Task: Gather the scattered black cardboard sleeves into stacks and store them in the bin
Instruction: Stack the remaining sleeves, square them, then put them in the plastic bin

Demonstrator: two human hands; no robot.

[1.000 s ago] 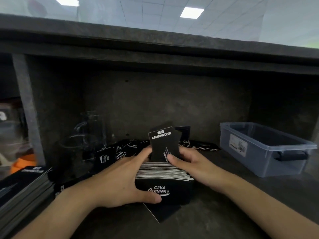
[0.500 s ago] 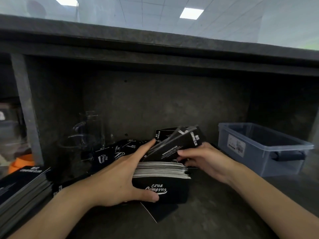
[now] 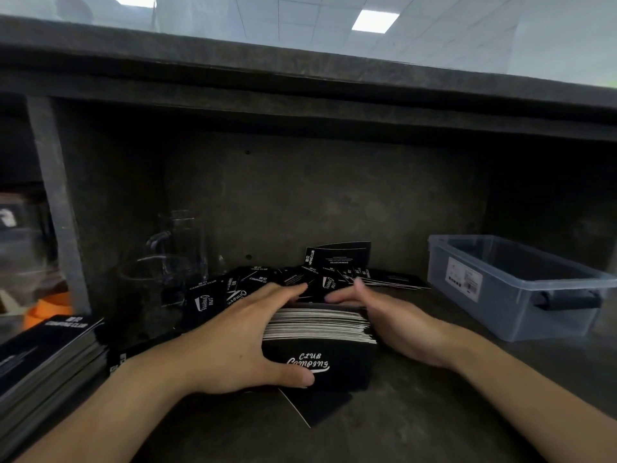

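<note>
A stack of black cardboard sleeves [image 3: 317,325] stands on edge on the dark shelf, its front face printed "Club Camping". My left hand [image 3: 233,342] clasps it, thumb across the front and fingers reaching over the back. My right hand [image 3: 394,322] lies flat against the stack's right end, fingers straight and blurred. Behind them, scattered sleeves [image 3: 253,282] lie in a loose heap, and one sleeve [image 3: 340,257] leans against the back wall. A single sleeve [image 3: 320,407] pokes out from under the stack. The clear blue-grey bin [image 3: 521,295] sits at the right.
Another tall stack of sleeves [image 3: 50,355] lies at the lower left. Clear glass jugs [image 3: 180,242] stand behind the heap at the left. An orange object [image 3: 50,307] sits beyond the shelf's grey divider [image 3: 56,202]. A low shelf top overhangs the space.
My right hand has put the few sleeves it was lifting down onto the stack and now rests flat against its right end. The left hand has kept its hold.
</note>
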